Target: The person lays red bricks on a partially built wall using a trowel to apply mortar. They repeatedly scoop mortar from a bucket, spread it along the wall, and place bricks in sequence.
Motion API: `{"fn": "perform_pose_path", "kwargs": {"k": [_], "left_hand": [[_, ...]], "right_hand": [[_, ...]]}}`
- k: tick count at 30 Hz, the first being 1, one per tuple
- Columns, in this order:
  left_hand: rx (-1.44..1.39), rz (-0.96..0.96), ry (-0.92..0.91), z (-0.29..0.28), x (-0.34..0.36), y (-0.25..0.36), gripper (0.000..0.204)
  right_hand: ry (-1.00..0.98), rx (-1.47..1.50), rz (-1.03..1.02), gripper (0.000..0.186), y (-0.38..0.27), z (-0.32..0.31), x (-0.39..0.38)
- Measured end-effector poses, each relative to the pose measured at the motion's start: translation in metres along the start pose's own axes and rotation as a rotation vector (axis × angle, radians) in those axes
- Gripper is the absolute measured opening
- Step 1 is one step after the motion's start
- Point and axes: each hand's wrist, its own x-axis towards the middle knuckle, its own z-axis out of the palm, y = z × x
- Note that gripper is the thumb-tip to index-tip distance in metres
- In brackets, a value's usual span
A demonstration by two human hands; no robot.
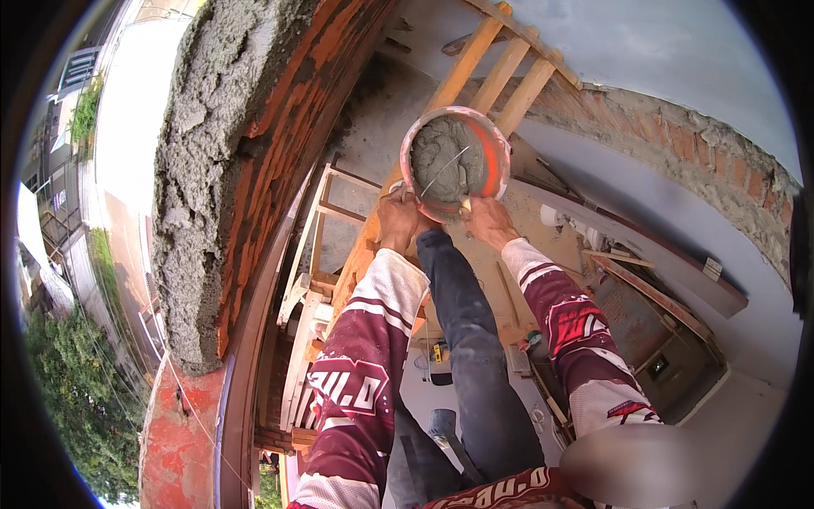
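Observation:
A pale bucket [497, 170] with an orange inner wall holds grey wet mortar [439, 157], and a thin metal bar lies across its opening. My left hand [400, 216] is closed at the bucket's near left rim. My right hand [488, 222], at the near right rim, is closed round a small pale handle [465, 204]; whether it also grips the rim is unclear. My leg in dark trousers stretches below the bucket.
A wooden ladder-like frame [471, 64] extends above the bucket. A brick ledge [195, 220] with rough mortar runs along the left, beside an outdoor drop with trees. Timber frames [326, 212] stand below. A wall [678, 144] with exposed brick curves along the right.

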Motion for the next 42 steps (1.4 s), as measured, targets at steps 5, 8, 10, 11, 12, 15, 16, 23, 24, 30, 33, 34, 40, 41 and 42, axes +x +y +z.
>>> {"fn": "perform_pose_path", "kwargs": {"k": [5, 8, 10, 11, 12, 15, 16, 23, 24, 30, 33, 34, 40, 41, 42], "left_hand": [[0.185, 0.003, 0.105, -0.002, 0.001, 0.003, 0.03], [-0.011, -0.126, 0.007, -0.016, 0.003, 0.001, 0.029], [-0.116, -0.15, -0.083, -0.023, -0.006, 0.0, 0.025], [-0.195, -0.162, -0.098, -0.025, -0.011, 0.001, 0.024], [-0.275, -0.171, -0.117, -0.026, -0.015, 0.003, 0.024], [-0.394, -0.181, -0.151, -0.026, -0.019, 0.004, 0.027], [-0.379, -0.153, -0.171, -0.026, -0.016, 0.003, 0.029], [-0.398, -0.076, -0.165, -0.007, -0.009, -0.015, 0.037], [-0.428, -0.106, -0.16, -0.005, -0.011, -0.014, 0.038], [-0.446, -0.232, -0.242, -0.01, -0.009, -0.002, 0.02], [-0.364, -0.201, -0.203, -0.008, -0.009, 0.001, 0.014], [-0.387, -0.166, -0.198, -0.008, -0.01, 0.003, 0.014], [-0.466, -0.231, -0.223, -0.017, -0.023, 0.023, 0.016], [-0.512, -0.277, -0.216, -0.019, -0.024, 0.024, 0.016], [-0.571, -0.289, -0.225, -0.02, -0.025, 0.025, 0.016]], "right_hand": [[0.001, 0.269, -0.085, 0.031, 0.007, 0.012, -0.004], [0.022, 0.438, -0.094, 0.034, 0.015, 0.014, -0.009], [0.154, 0.403, -0.115, 0.038, 0.019, 0.019, -0.021], [0.29, 0.321, -0.159, 0.04, 0.022, 0.02, -0.026], [0.409, 0.233, -0.193, 0.042, 0.024, 0.019, -0.033], [0.382, -0.155, -0.165, 0.046, 0.039, 0.003, -0.048], [0.335, -0.269, -0.105, 0.047, 0.041, -0.004, -0.049], [0.246, -0.069, 0.011, 0.042, 0.016, -0.022, -0.018], [0.159, -0.053, 0.017, 0.04, 0.005, -0.012, -0.01], [0.123, 0.288, 0.028, 0.031, -0.006, 0.026, -0.005], [0.092, 0.386, 0.014, 0.032, -0.002, 0.029, -0.01], [0.064, 0.43, 0.017, 0.033, -0.001, 0.029, -0.01], [-0.001, 0.717, -0.043, 0.033, 0.009, 0.03, -0.014], [-0.069, 0.797, 0.034, 0.033, 0.013, 0.03, -0.017], [-0.074, 0.861, 0.011, 0.03, 0.016, 0.03, -0.02]]}}
